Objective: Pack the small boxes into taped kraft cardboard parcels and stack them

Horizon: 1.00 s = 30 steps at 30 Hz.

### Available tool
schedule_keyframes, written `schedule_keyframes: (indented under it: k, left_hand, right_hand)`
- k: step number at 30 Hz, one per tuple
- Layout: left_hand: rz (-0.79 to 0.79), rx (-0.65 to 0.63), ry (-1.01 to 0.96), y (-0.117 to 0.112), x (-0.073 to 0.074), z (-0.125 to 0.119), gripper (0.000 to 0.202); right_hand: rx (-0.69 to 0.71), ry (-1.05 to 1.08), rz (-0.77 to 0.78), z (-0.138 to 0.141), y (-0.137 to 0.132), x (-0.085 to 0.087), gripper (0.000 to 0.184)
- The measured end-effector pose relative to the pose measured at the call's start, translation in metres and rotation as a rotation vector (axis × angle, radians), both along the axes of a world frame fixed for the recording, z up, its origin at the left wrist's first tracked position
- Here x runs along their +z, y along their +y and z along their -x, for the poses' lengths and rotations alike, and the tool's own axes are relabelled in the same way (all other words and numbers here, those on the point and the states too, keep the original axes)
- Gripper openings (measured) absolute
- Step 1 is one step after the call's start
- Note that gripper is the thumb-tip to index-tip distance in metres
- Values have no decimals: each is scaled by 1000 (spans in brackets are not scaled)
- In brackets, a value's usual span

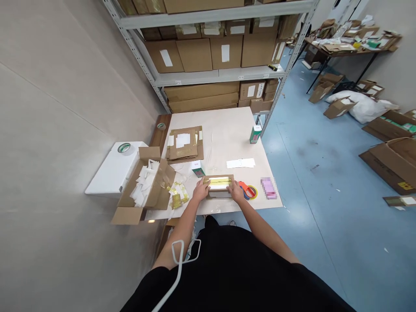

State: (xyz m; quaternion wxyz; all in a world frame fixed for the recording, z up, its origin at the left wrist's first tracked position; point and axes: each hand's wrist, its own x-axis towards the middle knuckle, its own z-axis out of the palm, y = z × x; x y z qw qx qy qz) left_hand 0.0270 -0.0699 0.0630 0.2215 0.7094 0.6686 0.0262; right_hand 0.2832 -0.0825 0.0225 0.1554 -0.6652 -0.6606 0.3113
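Note:
A small cardboard box (pixel 218 184) with yellowish tape across its top lies at the near edge of the white table (pixel 224 130). My left hand (pixel 200 190) presses against the box's left end, fingers curled on it. At the box's right end my right hand (pixel 235 190) is closed on the corner. Just right of that hand lies an orange tape dispenser with a yellow roll (pixel 248 190). A small green and white box (pixel 197 168) stands just behind the taped box.
A stack of flattened cardboard (pixel 184 144) lies at the table's left. An open carton of white scraps (pixel 147 184) sits left of the table, beside a white stand with a tape roll (pixel 124 147). A green carton (pixel 255 134), a paper slip (pixel 241 163), shelving with boxes (pixel 211 54) behind.

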Motion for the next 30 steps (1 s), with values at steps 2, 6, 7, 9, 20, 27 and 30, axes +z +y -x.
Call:
schedule_keyframes:
  k: [2, 6, 7, 9, 20, 27, 30]
  left_hand:
    - [78, 19, -23, -10, -7, 0, 58]
    - [127, 68, -22, -25, -13, 1, 76]
    - [105, 89, -26, -29, -14, 1, 76]
    - [50, 126, -54, -34, -18, 1, 73]
    - [-21, 95, -122, -27, -48, -9, 69]
    - [-32, 99, 23, -24, -44, -18, 81]
    - [-68, 125, 117, -26, -36, -18, 82]
  right_hand:
    - [25, -7, 40, 2, 0, -2, 64]
    - [46, 17, 79, 11, 2, -2, 72]
    - [54, 32, 75, 13, 3, -3, 76]
    - [71, 60, 52, 15, 5, -4, 79]
    - [-5, 68, 7, 6, -21, -35, 74]
    - [15, 10, 17, 5, -6, -21, 64]
    - [29, -47, 57, 5, -5, -8, 67]
